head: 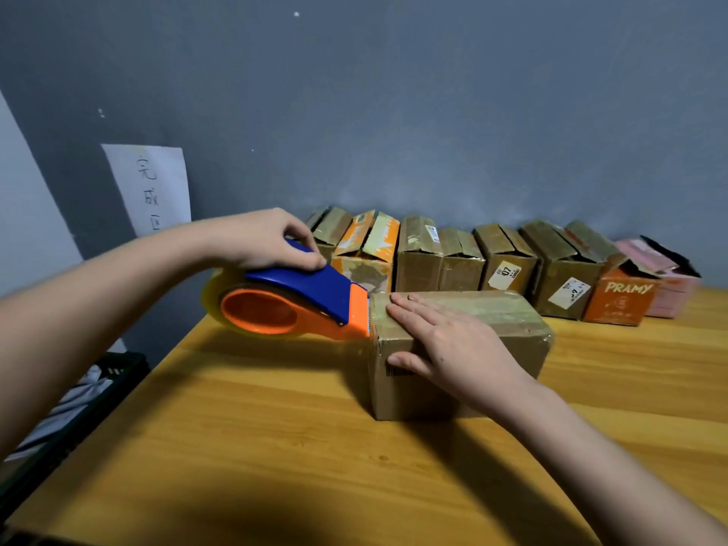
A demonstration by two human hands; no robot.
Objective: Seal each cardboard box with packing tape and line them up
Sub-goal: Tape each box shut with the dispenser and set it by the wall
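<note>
A brown cardboard box (508,321) lies on the wooden table (275,427), its top flaps closed with clear tape along them. My right hand (445,344) presses flat on the box's top, thumb down its near side. My left hand (264,240) grips a blue and orange tape dispenser (291,303) from above. The dispenser's orange blade end touches the box's left top edge. A roll of clear tape sits in the dispenser.
Several cardboard boxes (437,256) stand in a row along the grey wall, with an orange one marked PRAMY (622,297) and a pink one (669,285) at the right. A paper sign (153,187) hangs on the wall. A dark crate (78,403) sits beyond the table's left edge.
</note>
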